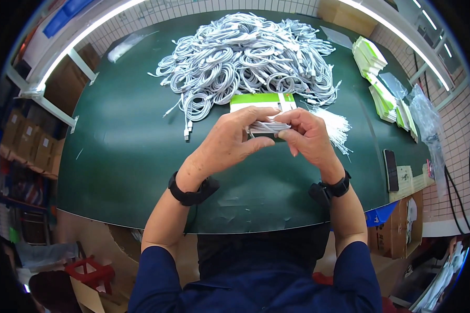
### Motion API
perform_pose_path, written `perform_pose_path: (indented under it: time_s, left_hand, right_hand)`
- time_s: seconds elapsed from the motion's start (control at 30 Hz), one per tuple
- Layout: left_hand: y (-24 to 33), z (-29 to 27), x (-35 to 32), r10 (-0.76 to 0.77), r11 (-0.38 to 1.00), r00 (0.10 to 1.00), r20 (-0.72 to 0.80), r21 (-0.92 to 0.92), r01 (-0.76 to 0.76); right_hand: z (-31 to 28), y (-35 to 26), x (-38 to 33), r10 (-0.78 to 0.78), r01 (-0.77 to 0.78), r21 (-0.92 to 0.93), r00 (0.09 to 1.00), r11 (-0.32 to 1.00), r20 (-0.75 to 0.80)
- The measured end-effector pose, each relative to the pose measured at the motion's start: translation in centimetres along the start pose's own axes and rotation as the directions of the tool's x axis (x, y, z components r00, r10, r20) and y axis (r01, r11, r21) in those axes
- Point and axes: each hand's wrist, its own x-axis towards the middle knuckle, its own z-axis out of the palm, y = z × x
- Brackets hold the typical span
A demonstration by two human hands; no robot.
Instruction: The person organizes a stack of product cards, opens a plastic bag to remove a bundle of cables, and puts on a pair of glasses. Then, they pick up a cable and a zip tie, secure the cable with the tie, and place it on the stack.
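Observation:
Between my two hands is a coiled white cable, held just above the green table. My left hand curls round the coil's left side, thumb below and fingers above. At its right end my right hand pinches it between thumb and fingertips. Behind the hands lies a green-and-white package, partly covered by them. A large heap of coiled white cables rises beyond it. Right of my right hand, thin white cable ties lie in a loose bundle.
Stacks of green-and-white packages stand at the right edge, with clear plastic bags beside them. A dark phone lies near the right front edge. One clear bag rests at the far left. Below the table at right is a cardboard box.

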Motion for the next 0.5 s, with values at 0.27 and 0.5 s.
perform_pose_path:
  time_s: [0.27, 0.5]
  left_hand:
    - [-1.6, 1.6, 0.2, 0.031, 0.997, 0.999, -0.031, 0.067, -0.029]
    - [-3.4, 2.8, -0.6, 0.057, 0.997, 0.988, -0.142, -0.048, -0.064]
  right_hand:
    - [-0.4, 1.4, 0.4, 0.09, -0.092, 0.026, 0.995, 0.995, 0.051]
    - [-0.8, 1.6, 0.0, 0.05, -0.048, -0.021, 0.994, 0.999, 0.094]
